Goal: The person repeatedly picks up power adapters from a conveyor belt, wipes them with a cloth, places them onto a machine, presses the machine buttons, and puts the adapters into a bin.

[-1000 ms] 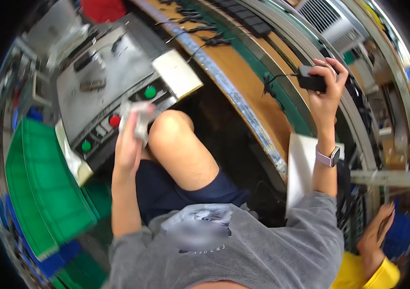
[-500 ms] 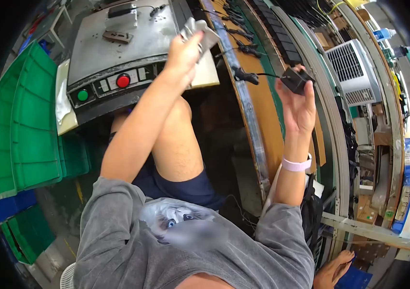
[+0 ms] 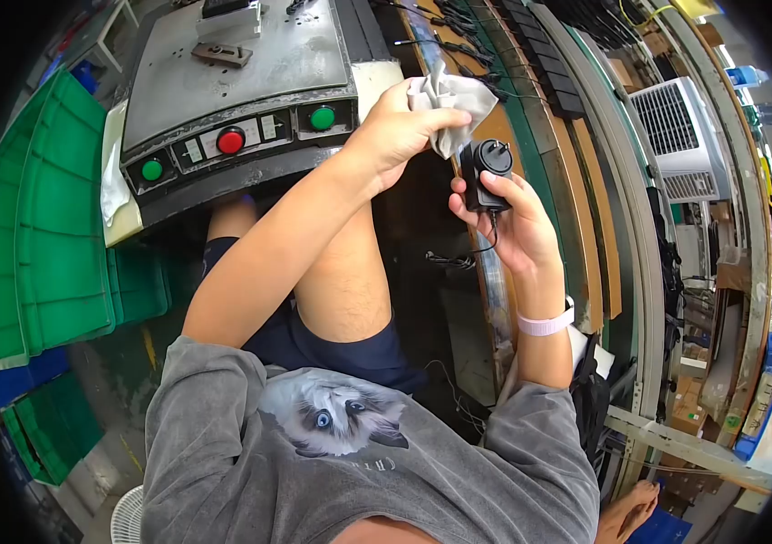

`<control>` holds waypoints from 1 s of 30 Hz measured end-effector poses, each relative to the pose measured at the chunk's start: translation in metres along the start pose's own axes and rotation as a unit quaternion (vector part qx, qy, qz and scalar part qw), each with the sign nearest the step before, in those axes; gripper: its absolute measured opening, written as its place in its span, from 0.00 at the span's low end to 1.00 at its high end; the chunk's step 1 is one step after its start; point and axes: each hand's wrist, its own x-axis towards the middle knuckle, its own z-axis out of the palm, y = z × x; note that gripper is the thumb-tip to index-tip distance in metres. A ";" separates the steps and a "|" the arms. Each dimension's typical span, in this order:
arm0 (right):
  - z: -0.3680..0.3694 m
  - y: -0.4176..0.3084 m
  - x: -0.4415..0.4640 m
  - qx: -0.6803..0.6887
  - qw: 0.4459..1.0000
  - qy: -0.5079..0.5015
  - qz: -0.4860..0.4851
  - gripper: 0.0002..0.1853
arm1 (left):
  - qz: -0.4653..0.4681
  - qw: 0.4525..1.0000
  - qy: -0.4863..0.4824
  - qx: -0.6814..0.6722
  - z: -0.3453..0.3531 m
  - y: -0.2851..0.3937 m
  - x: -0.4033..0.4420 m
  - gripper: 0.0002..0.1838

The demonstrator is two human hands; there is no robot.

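Pinched in my left hand (image 3: 397,134) is a crumpled light grey cloth (image 3: 455,102), held over the edge of the bench. Just to its right and below, my right hand (image 3: 517,216) grips a black power adapter (image 3: 484,181), its round face with the plug pins turned up. The cloth hangs close to the adapter's top; whether they touch I cannot tell. From the adapter's lower end a black cable (image 3: 451,261) dangles in a small bundle.
A machine (image 3: 232,100) with red and green buttons stands at the upper left. Green bins (image 3: 64,218) are at the far left. Adapters (image 3: 549,72) and cables (image 3: 449,32) line the bench and conveyor. Another person's foot (image 3: 629,510) shows lower right.
My right hand has come left toward my body and turned the adapter so its pins show. My left hand has moved right with the cloth, up to the adapter.
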 end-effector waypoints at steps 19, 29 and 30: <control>-0.006 0.015 0.001 -0.132 0.990 0.010 -0.047 0.13 | 0.290 0.856 -0.126 0.408 0.020 -0.006 -0.025 0.14; -0.002 0.030 0.003 -0.233 0.958 0.092 -0.139 0.18 | 0.328 0.797 -0.014 0.507 0.028 -0.004 -0.033 0.07; -0.001 0.032 0.002 -0.252 0.946 0.082 -0.188 0.19 | 0.337 0.799 -0.014 0.497 0.031 -0.004 -0.033 0.06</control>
